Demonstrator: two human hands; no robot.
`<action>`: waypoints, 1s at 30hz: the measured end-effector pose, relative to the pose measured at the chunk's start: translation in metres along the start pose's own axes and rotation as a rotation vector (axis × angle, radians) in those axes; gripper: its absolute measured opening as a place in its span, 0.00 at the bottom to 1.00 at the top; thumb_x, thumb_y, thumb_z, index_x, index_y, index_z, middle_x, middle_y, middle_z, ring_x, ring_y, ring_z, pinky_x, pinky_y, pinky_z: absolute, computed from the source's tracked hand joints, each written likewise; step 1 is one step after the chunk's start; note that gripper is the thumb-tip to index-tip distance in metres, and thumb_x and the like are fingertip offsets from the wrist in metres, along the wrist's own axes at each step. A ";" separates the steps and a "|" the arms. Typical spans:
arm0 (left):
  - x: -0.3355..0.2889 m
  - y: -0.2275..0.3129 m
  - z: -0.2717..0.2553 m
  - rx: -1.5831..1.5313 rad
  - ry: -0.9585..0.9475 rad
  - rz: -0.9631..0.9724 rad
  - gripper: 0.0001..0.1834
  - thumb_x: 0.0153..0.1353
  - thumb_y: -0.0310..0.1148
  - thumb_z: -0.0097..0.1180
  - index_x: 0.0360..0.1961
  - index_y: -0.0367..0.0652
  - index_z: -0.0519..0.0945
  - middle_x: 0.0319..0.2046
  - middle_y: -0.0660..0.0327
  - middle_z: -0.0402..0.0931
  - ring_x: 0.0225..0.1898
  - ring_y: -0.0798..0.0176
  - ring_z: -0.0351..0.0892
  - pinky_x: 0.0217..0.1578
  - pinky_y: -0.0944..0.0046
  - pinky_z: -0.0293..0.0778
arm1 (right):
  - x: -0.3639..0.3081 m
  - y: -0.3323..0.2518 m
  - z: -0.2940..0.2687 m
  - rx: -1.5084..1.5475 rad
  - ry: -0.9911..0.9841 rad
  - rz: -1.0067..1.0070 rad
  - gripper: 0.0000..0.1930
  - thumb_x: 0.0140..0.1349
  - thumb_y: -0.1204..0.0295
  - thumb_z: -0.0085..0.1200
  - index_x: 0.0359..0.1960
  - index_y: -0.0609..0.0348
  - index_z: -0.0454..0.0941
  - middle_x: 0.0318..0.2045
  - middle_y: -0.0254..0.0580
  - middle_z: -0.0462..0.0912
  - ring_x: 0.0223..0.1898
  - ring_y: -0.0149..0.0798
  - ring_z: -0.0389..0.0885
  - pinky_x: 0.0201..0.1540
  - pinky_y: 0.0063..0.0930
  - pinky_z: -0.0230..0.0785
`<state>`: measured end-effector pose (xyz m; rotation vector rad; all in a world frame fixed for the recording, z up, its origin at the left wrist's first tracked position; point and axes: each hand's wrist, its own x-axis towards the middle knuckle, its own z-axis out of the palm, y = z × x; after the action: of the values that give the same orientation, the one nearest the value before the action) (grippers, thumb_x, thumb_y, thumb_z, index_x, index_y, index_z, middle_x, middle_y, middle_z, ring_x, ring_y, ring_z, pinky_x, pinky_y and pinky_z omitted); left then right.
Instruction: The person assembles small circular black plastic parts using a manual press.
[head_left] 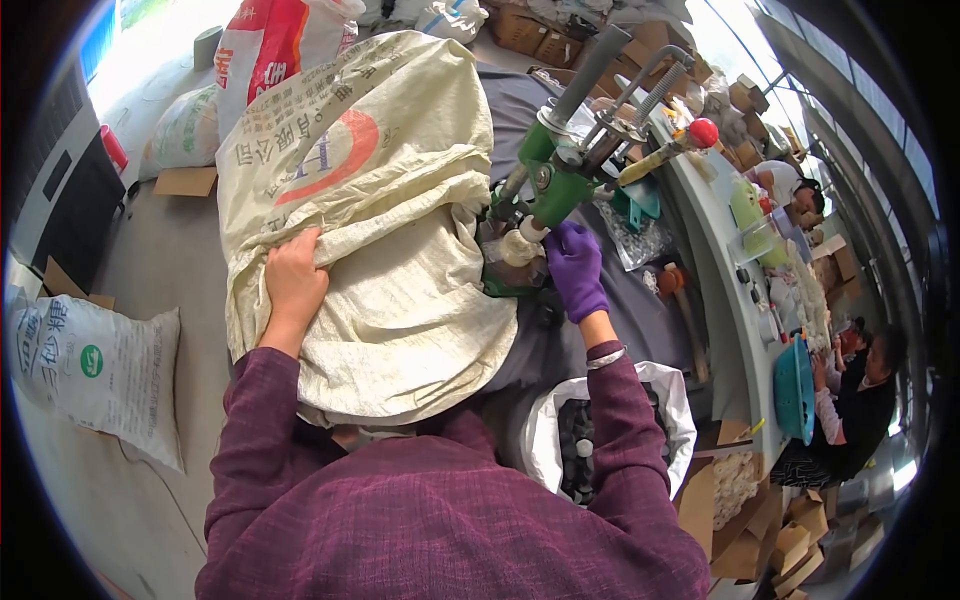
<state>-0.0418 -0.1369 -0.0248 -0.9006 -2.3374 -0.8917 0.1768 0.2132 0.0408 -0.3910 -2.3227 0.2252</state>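
The left hand point(293, 280) lies bare and flat, fingers curled over a fold of the big cream woven sack point(380, 250) that fills the middle of the frame, gripping its cloth. The right hand point(577, 268), in a purple glove, is closed around a small pale round part point(518, 247) at the base of the green hand press point(555, 180), just right of centre. The press's grey lever point(592, 65) rises toward the upper edge. Below the right forearm, a white bag point(545, 440) of dark and light round pieces stands open. At the right edge another person point(860, 400) sits by a teal basin point(795, 390).
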 end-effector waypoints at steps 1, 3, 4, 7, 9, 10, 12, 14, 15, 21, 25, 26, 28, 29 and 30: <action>0.000 0.001 -0.001 0.004 -0.004 0.002 0.24 0.44 0.20 0.53 0.47 0.41 0.80 0.40 0.52 0.83 0.41 0.48 0.81 0.45 0.52 0.70 | 0.002 -0.002 0.001 0.003 -0.008 -0.003 0.12 0.55 0.74 0.59 0.42 0.56 0.83 0.37 0.48 0.83 0.40 0.53 0.81 0.45 0.43 0.73; 0.000 0.000 -0.002 0.002 -0.006 -0.004 0.24 0.44 0.20 0.53 0.47 0.41 0.80 0.40 0.52 0.83 0.41 0.48 0.81 0.45 0.52 0.70 | 0.006 -0.005 0.003 0.082 -0.049 -0.071 0.13 0.54 0.76 0.58 0.42 0.55 0.83 0.38 0.49 0.83 0.42 0.54 0.80 0.45 0.44 0.73; 0.000 0.000 -0.002 -0.002 -0.005 0.000 0.24 0.44 0.20 0.53 0.47 0.41 0.80 0.40 0.52 0.83 0.41 0.48 0.81 0.45 0.53 0.71 | 0.008 -0.003 0.005 0.083 -0.054 -0.073 0.13 0.54 0.76 0.58 0.42 0.55 0.83 0.38 0.49 0.83 0.42 0.54 0.80 0.45 0.44 0.73; 0.000 0.000 -0.002 0.004 -0.009 -0.004 0.23 0.44 0.20 0.54 0.47 0.41 0.80 0.40 0.52 0.83 0.41 0.49 0.81 0.45 0.53 0.71 | 0.014 0.007 0.007 0.100 -0.065 -0.122 0.14 0.52 0.79 0.57 0.42 0.54 0.83 0.39 0.50 0.83 0.43 0.55 0.80 0.46 0.44 0.72; 0.001 0.000 -0.001 -0.003 0.005 0.004 0.23 0.45 0.21 0.55 0.47 0.41 0.80 0.40 0.52 0.83 0.41 0.49 0.81 0.45 0.54 0.71 | 0.020 0.015 0.010 0.179 -0.050 -0.184 0.15 0.51 0.80 0.56 0.41 0.54 0.84 0.41 0.49 0.83 0.45 0.55 0.79 0.47 0.43 0.72; 0.000 -0.001 0.000 -0.010 0.016 0.015 0.22 0.45 0.21 0.55 0.46 0.41 0.80 0.40 0.52 0.83 0.41 0.49 0.81 0.45 0.54 0.71 | 0.021 0.017 0.012 0.182 -0.053 -0.186 0.15 0.51 0.80 0.56 0.41 0.54 0.84 0.41 0.49 0.83 0.45 0.55 0.79 0.47 0.43 0.72; 0.000 -0.001 -0.001 0.003 0.003 0.003 0.22 0.46 0.22 0.56 0.46 0.41 0.80 0.40 0.52 0.83 0.41 0.49 0.81 0.45 0.54 0.71 | 0.023 0.020 0.017 0.193 -0.133 -0.191 0.17 0.56 0.80 0.58 0.48 0.54 0.83 0.44 0.46 0.83 0.49 0.47 0.79 0.53 0.38 0.71; -0.001 -0.001 -0.003 0.014 -0.009 -0.006 0.22 0.46 0.22 0.56 0.47 0.41 0.80 0.40 0.52 0.83 0.41 0.49 0.81 0.45 0.54 0.71 | 0.027 0.023 0.022 0.188 -0.143 -0.234 0.18 0.56 0.81 0.57 0.49 0.54 0.83 0.44 0.44 0.83 0.49 0.45 0.80 0.53 0.36 0.71; -0.001 -0.001 -0.004 0.016 -0.014 -0.011 0.22 0.46 0.22 0.56 0.47 0.41 0.80 0.40 0.53 0.83 0.41 0.49 0.81 0.46 0.54 0.71 | 0.028 0.024 0.025 0.181 -0.152 -0.276 0.19 0.57 0.82 0.57 0.50 0.54 0.82 0.44 0.43 0.84 0.49 0.42 0.80 0.54 0.35 0.71; 0.000 0.000 -0.001 -0.011 -0.002 0.000 0.24 0.44 0.21 0.54 0.47 0.41 0.80 0.41 0.53 0.83 0.42 0.49 0.81 0.45 0.54 0.71 | 0.029 0.045 0.045 0.448 -0.305 -0.116 0.18 0.58 0.83 0.55 0.51 0.55 0.81 0.46 0.38 0.84 0.47 0.34 0.81 0.53 0.29 0.71; 0.000 0.001 -0.005 -0.002 -0.028 -0.014 0.23 0.44 0.21 0.54 0.46 0.41 0.80 0.41 0.53 0.83 0.42 0.50 0.81 0.45 0.53 0.71 | 0.031 0.040 0.043 0.445 -0.395 -0.023 0.17 0.60 0.82 0.54 0.50 0.56 0.81 0.45 0.38 0.84 0.47 0.33 0.81 0.54 0.30 0.71; 0.000 0.000 -0.006 0.001 -0.027 -0.014 0.23 0.44 0.21 0.54 0.46 0.41 0.80 0.41 0.53 0.83 0.42 0.50 0.81 0.45 0.53 0.71 | 0.031 0.035 0.043 0.511 -0.366 -0.006 0.16 0.57 0.82 0.55 0.47 0.56 0.82 0.42 0.41 0.85 0.46 0.38 0.82 0.51 0.31 0.72; -0.001 0.000 -0.004 0.016 -0.036 -0.027 0.23 0.44 0.21 0.53 0.46 0.41 0.80 0.41 0.53 0.83 0.42 0.50 0.81 0.44 0.53 0.71 | 0.031 0.037 0.042 0.571 -0.330 0.013 0.15 0.55 0.82 0.56 0.44 0.56 0.83 0.39 0.44 0.86 0.44 0.42 0.83 0.49 0.33 0.74; 0.001 0.002 -0.003 0.011 -0.035 -0.019 0.23 0.44 0.21 0.53 0.46 0.41 0.80 0.41 0.53 0.83 0.42 0.50 0.81 0.44 0.53 0.71 | 0.031 0.045 0.040 0.410 -0.307 -0.057 0.13 0.56 0.81 0.57 0.43 0.57 0.83 0.40 0.44 0.85 0.45 0.43 0.83 0.49 0.32 0.74; 0.002 0.003 -0.001 0.006 -0.025 -0.010 0.23 0.44 0.21 0.54 0.46 0.41 0.80 0.41 0.53 0.83 0.42 0.50 0.81 0.44 0.53 0.71 | 0.030 0.052 0.037 0.247 -0.282 -0.123 0.12 0.57 0.81 0.57 0.43 0.57 0.83 0.40 0.44 0.85 0.46 0.43 0.83 0.49 0.32 0.73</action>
<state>-0.0408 -0.1351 -0.0210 -0.9032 -2.3668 -0.8813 0.1413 0.2707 0.0204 -0.0960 -2.5437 0.5293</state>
